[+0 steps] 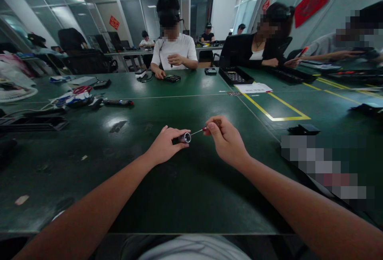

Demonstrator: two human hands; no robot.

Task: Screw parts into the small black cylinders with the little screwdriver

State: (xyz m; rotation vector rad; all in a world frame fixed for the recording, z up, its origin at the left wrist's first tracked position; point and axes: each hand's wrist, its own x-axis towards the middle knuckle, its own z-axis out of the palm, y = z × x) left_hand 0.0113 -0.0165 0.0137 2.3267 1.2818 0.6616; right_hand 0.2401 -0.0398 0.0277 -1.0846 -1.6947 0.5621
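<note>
A: Item one, left hand (164, 145). State?

B: Closed around a small metal cylinder (184, 137), fingers and thumb wrapped on its barrel, the open shiny end facing right. It is held just above the green table (185, 196), in front of the person.

A: Item two, right hand (226, 140).

B: Pinched narrow on a thin precision screwdriver (203, 130): reddish handle between the fingertips, slim bright shaft reaching left, tip at or in the cylinder's mouth; I cannot tell which.

A: Handling, the cylinder?

B: Judged light, rigid, smooth and likely slippery; round, so it would roll if set down. Best gripped around the barrel, as now, leaving the mouth free.

A: The driver?

B: Very light and stiff, though the shaft looks fine enough to bend under side load. Hold at the handle only.

A: Surroundings.

B: Matte green mat, scuffed, with yellow tape lines (271, 114) to the right. Left: red-handled scissors (81, 89), a dark pen-like tool (118, 102), cables. Far side: a person in a white shirt (173, 50) with a small dark device (172, 78); a black tray (235, 75) and white paper (254, 88) beside another seated person.
</note>
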